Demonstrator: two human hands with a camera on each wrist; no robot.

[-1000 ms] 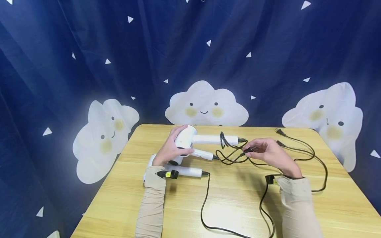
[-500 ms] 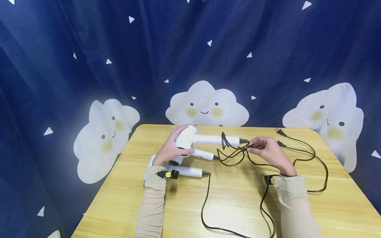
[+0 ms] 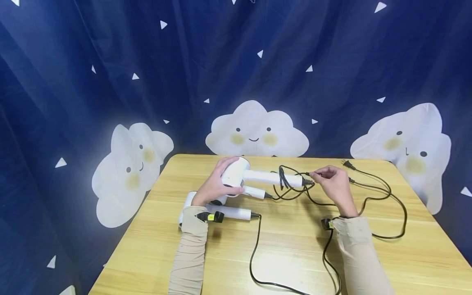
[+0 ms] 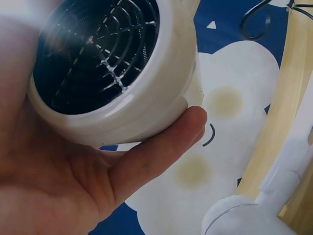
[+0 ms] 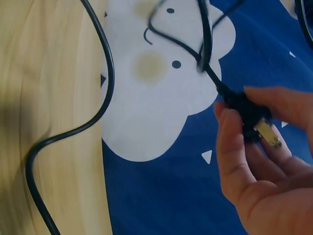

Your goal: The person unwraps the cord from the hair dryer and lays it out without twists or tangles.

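My left hand (image 3: 214, 189) grips the round head of a white hair dryer (image 3: 273, 178), whose handle points right. In the left wrist view the dark air grille (image 4: 98, 54) faces the camera, and the thumb side of the hand wraps the white housing (image 4: 161, 93). A black cord (image 3: 283, 180) loops around the end of the handle. To the right of it, my right hand (image 3: 334, 186) pinches a black power plug (image 5: 247, 112) between thumb and fingers; its metal prongs show in the right wrist view.
Two more white hair dryers lie on the wooden table (image 3: 147, 250): one handle (image 3: 254, 192) right behind the held one, another (image 3: 232, 212) nearer the front. A black cord (image 3: 254, 246) runs along the front. Another plug (image 3: 347, 164) lies at the back right. A blue curtain (image 3: 332, 41) hangs behind.
My right hand has moved slightly away from me with the plug, pulling its cord up past the handle end. The held hair dryer has shifted a little right, its handle end dipping.
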